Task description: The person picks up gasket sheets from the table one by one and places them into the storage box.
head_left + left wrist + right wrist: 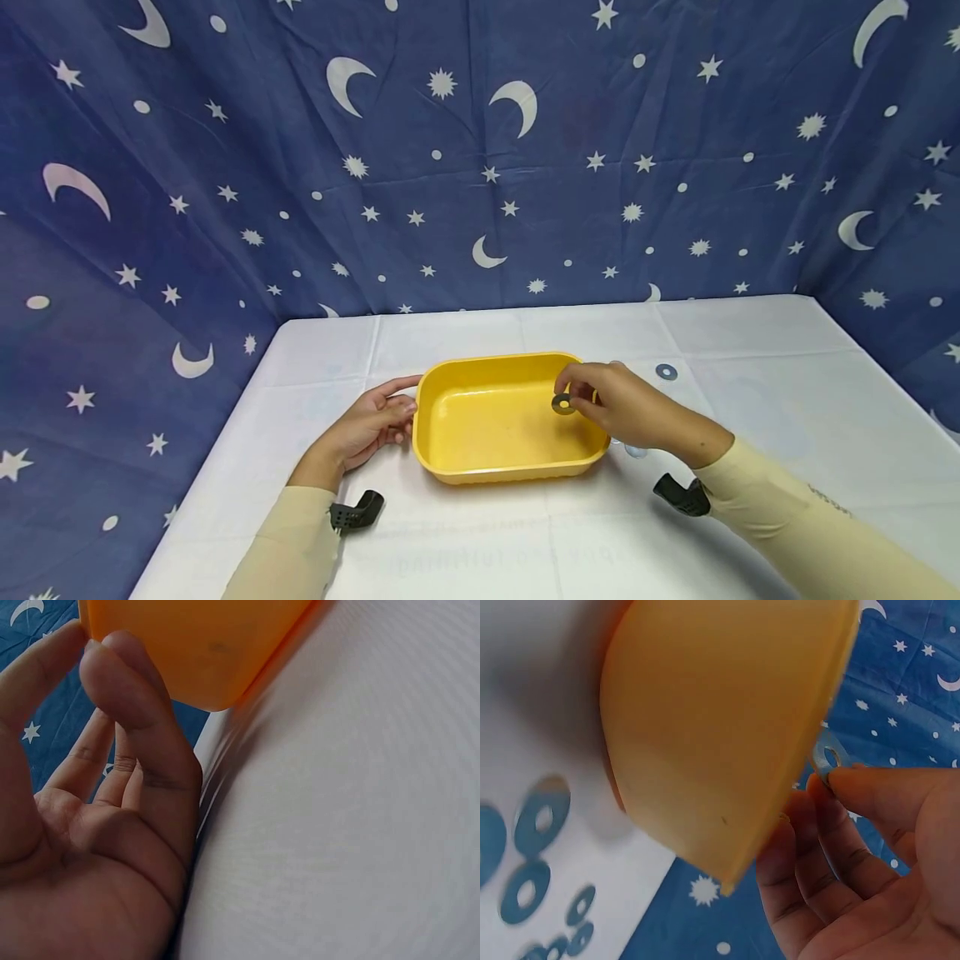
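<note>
A yellow rectangular tub [487, 477] stands on the white table. My left hand [367, 427] is at its left end, thumb and index finger touching the outer wall near the rim. The other fingers curve loosely, and nothing lies in the palm in the left wrist view. Over the tub's right end, my right hand [618, 404] pinches a flat metal washer [556, 407] between thumb and fingertips. That washer [820, 756] hangs tilted just past the rim in the right wrist view. No washers show on the visible tub floor.
To the right of the tub, a loose washer [660, 368] lies on the tablecloth [750, 400]. Several more washers of differing sizes, including a large washer [511, 896], appear beside the tub in the right wrist view. A blue star-and-moon curtain [465, 208] hangs behind the table.
</note>
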A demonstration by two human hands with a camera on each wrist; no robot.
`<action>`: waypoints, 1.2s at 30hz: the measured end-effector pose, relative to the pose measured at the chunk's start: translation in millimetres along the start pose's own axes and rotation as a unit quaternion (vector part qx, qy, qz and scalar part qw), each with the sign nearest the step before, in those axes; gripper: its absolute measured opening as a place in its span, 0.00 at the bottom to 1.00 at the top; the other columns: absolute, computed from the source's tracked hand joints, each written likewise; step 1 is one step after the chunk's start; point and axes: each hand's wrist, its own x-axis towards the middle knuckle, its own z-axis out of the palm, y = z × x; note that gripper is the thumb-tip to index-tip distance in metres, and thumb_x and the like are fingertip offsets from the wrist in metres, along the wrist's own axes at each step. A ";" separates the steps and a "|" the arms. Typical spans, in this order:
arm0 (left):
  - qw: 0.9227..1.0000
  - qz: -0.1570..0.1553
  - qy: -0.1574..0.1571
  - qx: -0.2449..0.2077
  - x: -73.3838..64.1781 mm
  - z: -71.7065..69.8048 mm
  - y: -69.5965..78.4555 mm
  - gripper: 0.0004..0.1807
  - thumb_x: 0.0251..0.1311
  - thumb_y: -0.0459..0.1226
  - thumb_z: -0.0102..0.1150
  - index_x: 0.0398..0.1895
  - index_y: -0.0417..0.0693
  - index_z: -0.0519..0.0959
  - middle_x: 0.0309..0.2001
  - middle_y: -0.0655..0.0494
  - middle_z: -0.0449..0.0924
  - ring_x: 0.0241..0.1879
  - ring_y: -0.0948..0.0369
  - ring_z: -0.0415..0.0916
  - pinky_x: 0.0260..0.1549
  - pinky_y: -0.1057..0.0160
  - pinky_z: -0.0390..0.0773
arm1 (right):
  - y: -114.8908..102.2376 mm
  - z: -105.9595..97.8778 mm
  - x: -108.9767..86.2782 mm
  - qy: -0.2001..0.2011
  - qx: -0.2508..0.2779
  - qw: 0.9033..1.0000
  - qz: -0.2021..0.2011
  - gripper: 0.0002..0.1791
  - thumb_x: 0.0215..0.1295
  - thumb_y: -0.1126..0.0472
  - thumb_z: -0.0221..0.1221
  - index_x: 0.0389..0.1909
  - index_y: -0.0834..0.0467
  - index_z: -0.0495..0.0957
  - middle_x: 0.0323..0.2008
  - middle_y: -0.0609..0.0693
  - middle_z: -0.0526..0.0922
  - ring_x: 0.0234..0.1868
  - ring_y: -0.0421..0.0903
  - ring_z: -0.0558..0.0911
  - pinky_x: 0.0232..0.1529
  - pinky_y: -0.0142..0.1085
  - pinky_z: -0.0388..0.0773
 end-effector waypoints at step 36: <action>1.000 0.007 -0.003 0.012 -1.2 2.3 2.4 0.35 0.69 0.34 0.58 0.77 0.48 0.57 0.36 0.59 0.79 0.26 0.65 0.76 0.24 0.73 0.79 | -2.9 50.3 24.9 -0.049 -0.102 0.994 0.002 0.07 0.64 0.65 0.65 0.38 0.49 0.82 0.27 0.38 0.79 0.30 0.36 0.74 0.34 0.30 0.74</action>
